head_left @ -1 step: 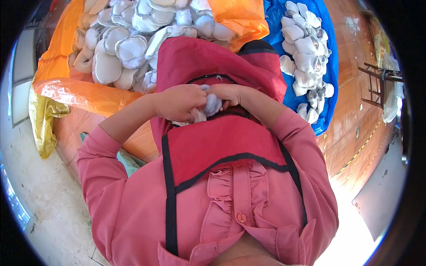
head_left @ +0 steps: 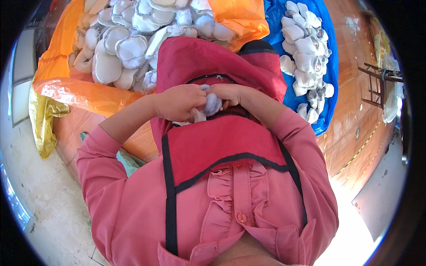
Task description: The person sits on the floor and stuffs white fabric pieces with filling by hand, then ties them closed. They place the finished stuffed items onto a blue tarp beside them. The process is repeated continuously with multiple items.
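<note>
Over my lap, my left hand and my right hand meet with fingers bent and closed on one small soft piece. It is a fuzzy grey-and-white plush piece, its grey pile bulging between the hands. A pale cloth flap pokes out below my left fingers. My right fingertips pinch the piece's right side. The fingers hide much of it, so its full shape does not show. Under both hands lies a red apron with black edging.
Ahead on the left, an orange plastic sheet holds a heap of white plush pieces. To the right, more white-and-grey plush pieces lie on a blue plastic sheet. A dark metal frame stands far right; a yellow bag lies left.
</note>
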Demonstrator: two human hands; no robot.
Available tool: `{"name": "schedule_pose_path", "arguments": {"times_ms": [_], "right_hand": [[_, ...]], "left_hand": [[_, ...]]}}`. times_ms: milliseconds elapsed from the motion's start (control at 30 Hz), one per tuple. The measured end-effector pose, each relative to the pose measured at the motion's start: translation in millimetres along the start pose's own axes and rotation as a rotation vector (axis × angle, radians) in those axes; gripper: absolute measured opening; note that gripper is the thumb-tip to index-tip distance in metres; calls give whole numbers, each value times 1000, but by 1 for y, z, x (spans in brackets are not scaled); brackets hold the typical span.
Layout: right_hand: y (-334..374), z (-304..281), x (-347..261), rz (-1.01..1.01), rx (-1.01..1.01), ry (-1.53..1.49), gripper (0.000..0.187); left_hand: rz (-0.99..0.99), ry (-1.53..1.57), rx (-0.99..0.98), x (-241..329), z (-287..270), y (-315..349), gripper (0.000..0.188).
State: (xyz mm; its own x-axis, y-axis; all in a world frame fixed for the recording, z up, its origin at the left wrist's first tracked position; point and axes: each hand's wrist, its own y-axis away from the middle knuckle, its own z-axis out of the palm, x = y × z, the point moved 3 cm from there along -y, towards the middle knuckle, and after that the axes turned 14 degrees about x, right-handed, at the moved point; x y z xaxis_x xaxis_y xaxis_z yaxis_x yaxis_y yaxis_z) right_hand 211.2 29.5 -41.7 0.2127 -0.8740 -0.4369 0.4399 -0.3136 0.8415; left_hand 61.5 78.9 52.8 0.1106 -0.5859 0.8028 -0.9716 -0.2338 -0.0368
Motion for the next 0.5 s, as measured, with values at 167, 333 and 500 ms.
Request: {"name": "schedule_pose_path", "arguments": {"times_ms": [167,333,500], "right_hand": [[-23,-8,15,58,-127,-55,32],[-16,-13,3,106,-288,-54,30],[2,-15,-25,-708,77,-211,40]], "left_hand": [[22,108,208,-6,13,10,27],[-203,396,439,-17,12,26,29],[-477,682,643,-38,18,42,28]]}}
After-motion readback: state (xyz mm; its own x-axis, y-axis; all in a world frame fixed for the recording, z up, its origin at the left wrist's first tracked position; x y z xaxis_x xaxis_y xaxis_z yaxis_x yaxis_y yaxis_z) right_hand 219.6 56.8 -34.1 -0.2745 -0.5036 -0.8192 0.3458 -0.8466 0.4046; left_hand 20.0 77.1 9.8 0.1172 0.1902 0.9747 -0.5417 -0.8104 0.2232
